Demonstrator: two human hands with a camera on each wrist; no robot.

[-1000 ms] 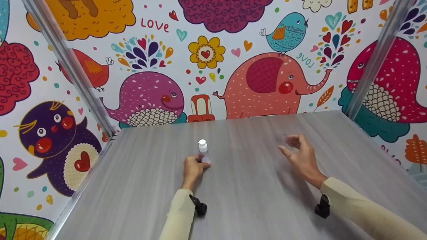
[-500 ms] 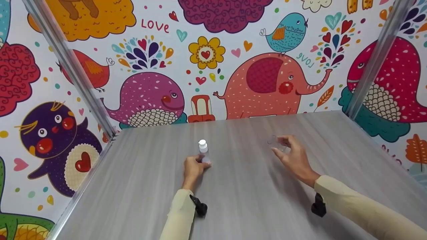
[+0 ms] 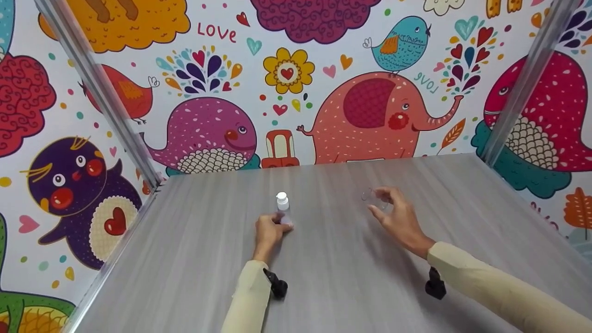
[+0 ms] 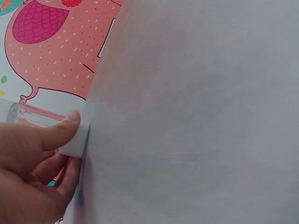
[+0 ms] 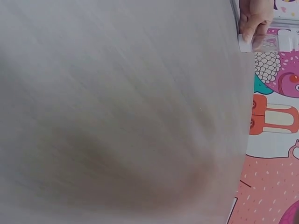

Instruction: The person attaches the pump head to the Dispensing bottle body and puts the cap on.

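Note:
A small clear bottle with a white pump top (image 3: 282, 201) stands upright on the table, left of centre. My left hand (image 3: 268, 232) holds it low down, thumb and fingers about its base. In the left wrist view the thumb of that hand (image 4: 35, 163) presses on the white base (image 4: 77, 141). The right wrist view shows the same bottle (image 5: 266, 43) at its top right. Off to the right, raised over the table, my right hand (image 3: 401, 219) pinches a clear, cap-like piece (image 3: 370, 196) between thumb and fingers. Its outline is faint, so its exact shape is hard to tell.
The grey wood-grain table (image 3: 319, 277) spreads under both arms. A wall printed with cartoon animals (image 3: 365, 125) rises along its back. Metal posts (image 3: 104, 99) stand at the left and right corners. A black wrist camera (image 3: 277, 284) hangs at each cuff.
My right hand has moved left, toward the bottle, carrying the clear piece. The left hand and the bottle have stayed in place.

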